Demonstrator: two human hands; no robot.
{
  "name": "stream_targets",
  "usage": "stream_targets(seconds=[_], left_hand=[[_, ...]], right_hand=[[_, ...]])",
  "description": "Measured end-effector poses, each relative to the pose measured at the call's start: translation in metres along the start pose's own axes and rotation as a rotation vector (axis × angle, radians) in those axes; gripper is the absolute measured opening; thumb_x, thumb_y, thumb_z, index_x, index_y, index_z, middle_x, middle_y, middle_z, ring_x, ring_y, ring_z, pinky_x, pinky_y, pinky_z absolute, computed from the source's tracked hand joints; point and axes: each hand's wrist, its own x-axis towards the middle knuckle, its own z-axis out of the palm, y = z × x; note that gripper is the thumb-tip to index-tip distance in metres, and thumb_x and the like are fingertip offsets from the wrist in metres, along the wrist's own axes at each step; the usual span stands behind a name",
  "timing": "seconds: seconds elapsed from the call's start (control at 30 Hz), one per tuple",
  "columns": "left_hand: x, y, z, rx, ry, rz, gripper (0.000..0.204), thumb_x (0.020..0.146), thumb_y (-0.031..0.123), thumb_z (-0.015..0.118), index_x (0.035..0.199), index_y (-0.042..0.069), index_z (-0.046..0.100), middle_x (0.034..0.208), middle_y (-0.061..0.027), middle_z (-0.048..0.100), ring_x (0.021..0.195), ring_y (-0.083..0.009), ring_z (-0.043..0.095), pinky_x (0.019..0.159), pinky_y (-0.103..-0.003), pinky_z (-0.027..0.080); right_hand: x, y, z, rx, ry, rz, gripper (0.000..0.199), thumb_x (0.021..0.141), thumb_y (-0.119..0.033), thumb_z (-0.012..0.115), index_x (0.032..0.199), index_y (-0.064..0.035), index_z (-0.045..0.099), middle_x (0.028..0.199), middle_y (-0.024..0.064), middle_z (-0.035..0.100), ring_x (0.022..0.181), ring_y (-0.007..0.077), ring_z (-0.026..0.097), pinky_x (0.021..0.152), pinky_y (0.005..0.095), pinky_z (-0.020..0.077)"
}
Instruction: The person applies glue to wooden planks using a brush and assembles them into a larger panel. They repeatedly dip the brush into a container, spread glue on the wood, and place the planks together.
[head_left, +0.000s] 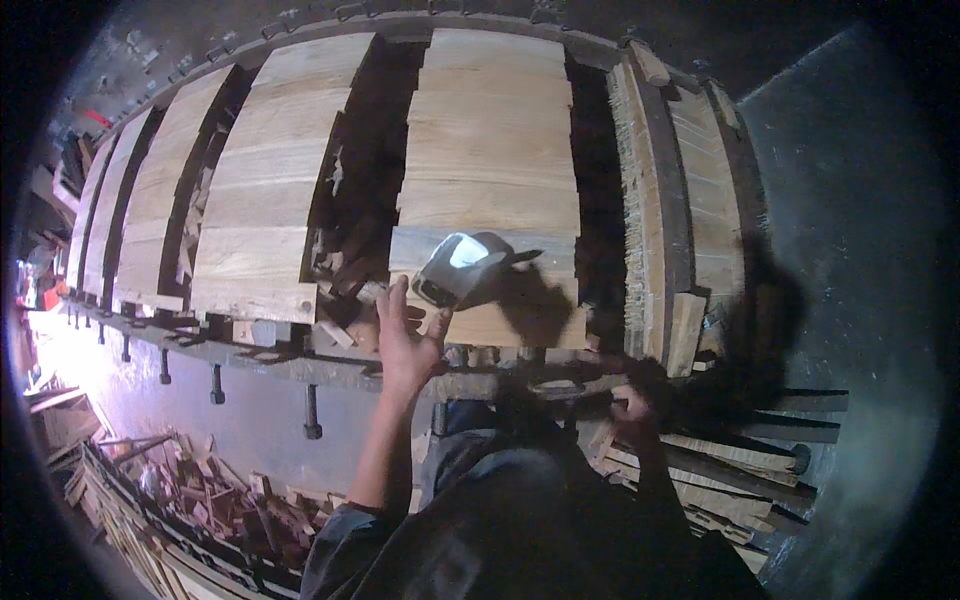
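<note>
"Where was the thing being handled?"

"The grey, rounded object with a bright white face (463, 262) was over the near end of a pale panel of wooden boards (490, 150); resting or raised, I couldn't tell."

"And the hands?"

"The bare left hand (408, 345) had its thumb spread from its fingers, right by the object's near end; whether it gripped, I couldn't tell. The bare right hand (630, 404) was near the dark metal rail (480, 384), too dim to read."

"Which step?"

"Handling the object above the panel, I judged. The next move called for a sure hold."

"Farther out?"

"More pale wooden panels (270, 170) leftward, dark hanging bolts (312, 410), then jumbled wood scraps (225, 495)."
</note>
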Motion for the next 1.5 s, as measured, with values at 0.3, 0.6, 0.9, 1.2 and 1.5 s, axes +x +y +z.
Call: stream_targets(seconds=[0.3,0.6,0.9,1.2,1.5], left_hand=[[0.033,-0.006,0.011,0.228,-0.1,0.178,0.049,0.074,0.002,0.07,0.121,0.005,0.056,0.111,-0.0143,0.058,0.088,-0.0302,0.067,0.073,-0.038,0.055],[0.021,-0.007,0.025,0.253,0.063,0.195,0.045,0.074,0.002,0.067,0.118,0.005,0.057,0.118,-0.0154,0.059,0.103,-0.0335,0.062,0.085,-0.039,0.051],[0.055,-0.013,0.031,0.148,-0.028,0.088,0.017,0.082,0.013,0.068,0.095,0.003,0.063,0.088,-0.0133,0.065,0.085,-0.0295,0.065,0.074,-0.037,0.051],[0.115,0.039,0.032,0.262,-0.495,0.355,0.027,0.078,0.008,0.064,0.103,-0.001,0.06,0.119,-0.0242,0.059,0.104,-0.0413,0.061,0.084,-0.045,0.052],[0.25,0.032,0.026,-0.155,-0.999,-0.121,0.056,0.08,0.012,0.074,0.132,0.003,0.054,0.118,-0.0135,0.065,0.1,-0.0227,0.063,0.09,-0.036,0.05]], right_hand=[[-0.015,-0.008,-0.006,-0.172,-0.023,0.064,0.023,0.084,-0.012,0.06,0.104,-0.0004,0.064,0.098,0.0215,0.066,0.096,0.0405,0.063,0.086,0.0455,0.0497],[0.041,0.004,-0.026,0.08,0.038,-0.198,0.019,0.083,-0.007,0.062,0.102,-0.0016,0.062,0.098,0.0163,0.065,0.094,0.0319,0.064,0.082,0.0392,0.0502],[0.098,0.03,0.024,0.372,-0.007,-0.183,0.028,0.081,-0.012,0.064,0.107,-0.0012,0.061,0.101,0.0168,0.064,0.091,0.0316,0.063,0.08,0.0386,0.051],[0.143,-0.034,-0.02,-0.04,0.049,-0.1,0.015,0.085,-0.014,0.062,0.096,-0.0061,0.067,0.097,0.0177,0.068,0.085,0.0379,0.064,0.077,0.0441,0.0531],[0.39,0.022,-0.019,0.343,-0.061,-0.042,0.017,0.083,-0.007,0.067,0.1,-0.0028,0.067,0.096,0.0108,0.068,0.092,0.0199,0.065,0.084,0.034,0.0505]])
